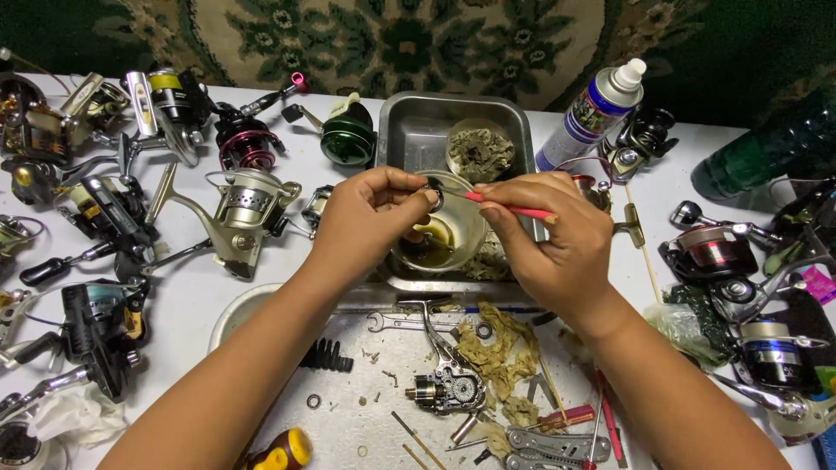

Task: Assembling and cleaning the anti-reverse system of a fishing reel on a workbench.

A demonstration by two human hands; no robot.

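White tabletop (218, 287) crowded: fishing reels left and right of both hands, steel tray (409, 130) just behind them. Left hand (370, 222) pinches a small metal ring (434, 198) over a glass bowl (453, 231). Right hand (553, 239) grips a red pick (509, 207), tip at the ring, forearms angled inward.

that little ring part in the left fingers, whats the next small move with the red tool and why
Probably ease the red tool tip into the ring part and work it round. The left hand pinches the ring above the small bowl of dark liquid, and the right hand already has the tip at its edge, so drips should fall into the bowl.
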